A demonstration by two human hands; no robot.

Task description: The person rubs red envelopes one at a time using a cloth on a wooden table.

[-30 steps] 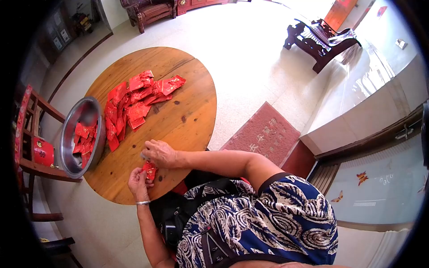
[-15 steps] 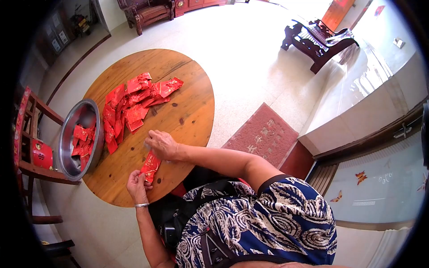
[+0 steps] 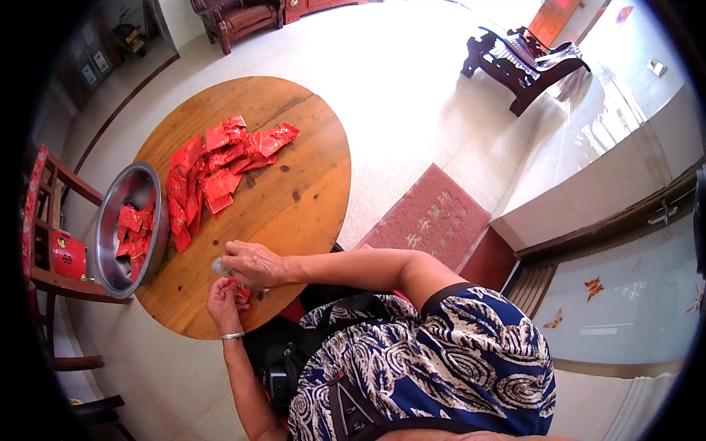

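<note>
At the near edge of a round wooden table (image 3: 294,228), my left hand (image 3: 225,303), with a silver bracelet at the wrist, pinches a red packet (image 3: 242,293). My right hand (image 3: 254,264) is just above it, fingers closed around a small whitish, translucent item (image 3: 218,267) that I cannot identify. Most of the held packet is hidden under the right hand. Farther over the tabletop lies a loose pile of red packets (image 3: 220,165). A metal basin (image 3: 157,253) to the left has more red packets (image 3: 135,231) inside.
A wooden chair (image 3: 62,283) stands at the left by the basin, with a red box-like device (image 3: 69,254) on it. To the right are a red doormat (image 3: 430,220) and a dark carved wooden chair (image 3: 526,66). Another wooden armchair (image 3: 243,22) is at the back.
My right hand has moved left and down toward my left hand, covering most of the red packet that lay visible between them. The whitish item now shows beyond its fingertips.
</note>
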